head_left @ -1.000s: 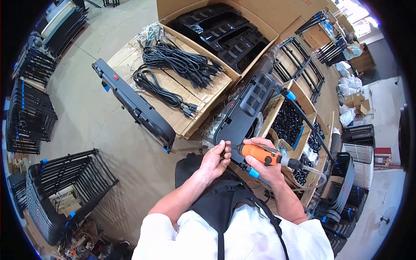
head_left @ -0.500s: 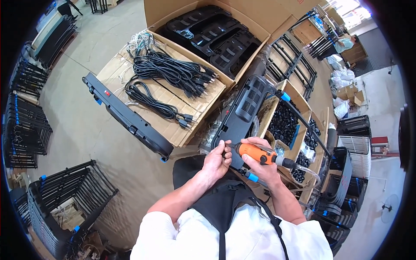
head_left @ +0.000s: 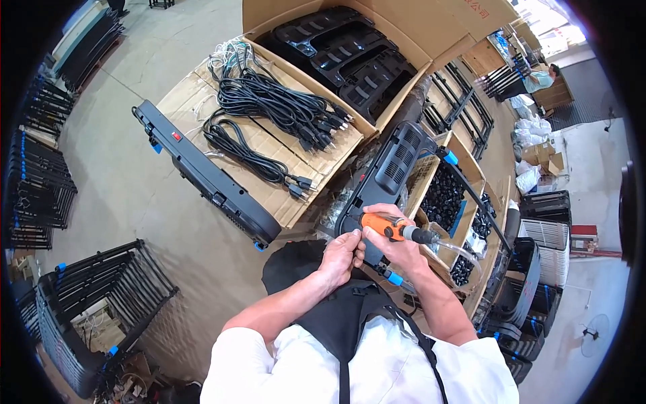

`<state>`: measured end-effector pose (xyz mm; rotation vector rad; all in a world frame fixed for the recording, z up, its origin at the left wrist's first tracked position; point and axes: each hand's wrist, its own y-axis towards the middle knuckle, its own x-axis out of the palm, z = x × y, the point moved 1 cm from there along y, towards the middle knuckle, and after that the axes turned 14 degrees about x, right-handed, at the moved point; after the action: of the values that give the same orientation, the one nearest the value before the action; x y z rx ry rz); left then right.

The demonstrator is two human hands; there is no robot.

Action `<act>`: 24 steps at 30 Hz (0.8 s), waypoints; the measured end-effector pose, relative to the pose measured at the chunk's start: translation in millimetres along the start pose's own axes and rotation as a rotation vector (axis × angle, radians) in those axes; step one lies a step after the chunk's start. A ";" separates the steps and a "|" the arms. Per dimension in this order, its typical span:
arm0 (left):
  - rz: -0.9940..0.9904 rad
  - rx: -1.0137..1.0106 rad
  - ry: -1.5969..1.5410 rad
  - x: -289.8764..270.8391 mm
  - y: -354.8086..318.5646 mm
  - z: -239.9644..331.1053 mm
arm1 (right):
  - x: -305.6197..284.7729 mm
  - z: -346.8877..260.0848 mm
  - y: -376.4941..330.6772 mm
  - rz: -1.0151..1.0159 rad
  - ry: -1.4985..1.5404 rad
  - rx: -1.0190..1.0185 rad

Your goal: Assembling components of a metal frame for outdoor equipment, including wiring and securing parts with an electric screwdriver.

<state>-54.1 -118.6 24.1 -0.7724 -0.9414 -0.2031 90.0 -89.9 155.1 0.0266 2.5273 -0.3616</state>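
My right hand [head_left: 398,248] is wrapped round an orange air screwdriver [head_left: 381,224], with a clear hose trailing from its rear end. The driver's tip does not show clearly. Just left of it, my left hand [head_left: 342,257] has its thumb and fingers pinched together; whatever lies between them is too small or hidden to make out. Both hands are over the near end of a long black plastic housing [head_left: 398,161] with slotted vents. That housing is joined to a black tube frame [head_left: 479,200] with blue end pieces.
To the left, a similar black housing [head_left: 214,183] with a red switch leans against a cardboard surface [head_left: 321,167] bearing black power cords [head_left: 269,108]. Behind stands a cardboard box [head_left: 404,30] of black panels. Bins of small black parts [head_left: 443,195] lie to the right. Another person [head_left: 538,81] stands far off.
The screwdriver has moved left and up with my right hand and now points more steeply downward. My left hand has shifted slightly nearer to me. The whole view has shifted a little.
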 end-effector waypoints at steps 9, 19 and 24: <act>0.071 0.028 -0.016 -1.0 -7.0 15.0 | 8.4 1.7 8.0 -0.046 -0.013 -0.012; 0.069 -0.002 -0.051 -7.9 -2.2 14.7 | 5.6 -6.0 10.3 -0.060 -0.025 -0.014; 0.117 0.006 -0.055 5.1 6.8 21.6 | -10.7 -13.6 -3.2 0.018 0.079 -0.006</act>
<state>-61.8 -98.3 32.2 -0.8282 -0.9453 -0.0774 91.1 -88.7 172.6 0.0620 2.6046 -0.3526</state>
